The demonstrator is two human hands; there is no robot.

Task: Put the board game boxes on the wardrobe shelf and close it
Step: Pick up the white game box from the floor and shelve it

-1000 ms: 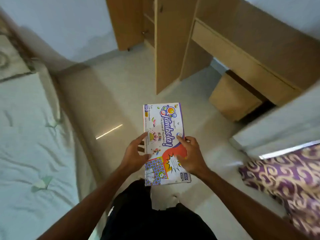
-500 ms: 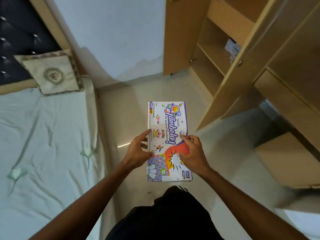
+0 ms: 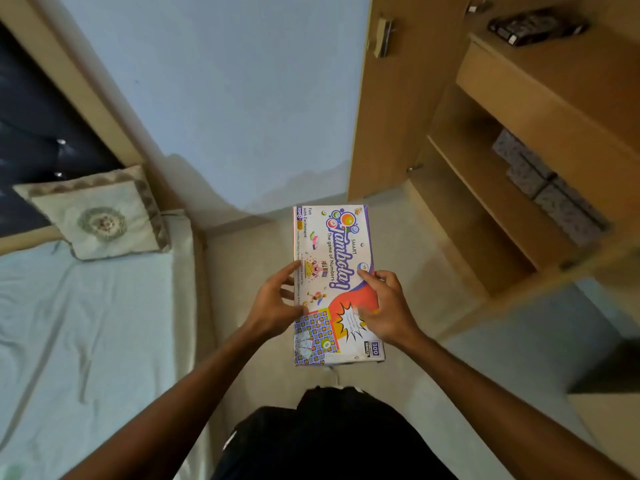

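Currently in hand: one board game box (image 3: 334,282), printed lid up, long axis pointing away from the person, carried flat above the floor (image 3: 242,265) and in front of the body. Left hand (image 3: 277,306): fingers spread along the box's left edge, thumb on top, gripping it. Right hand (image 3: 384,306): fingers curled over the right side of the lid, clamped on the same box. Wardrobe (image 3: 485,168): to the right, standing open, several shelves exposed; a dark packet (image 3: 536,27) lies on an upper surface and patterned grey boxes (image 3: 543,188) sit on a middle shelf. Bed (image 3: 86,323) with cushion (image 3: 100,216): to the left, no game boxes visible on it. Status, as judged: this box not yet shelved, being well apart from the shelves; whether other boxes remain cannot be told; closing the wardrobe is still outstanding.
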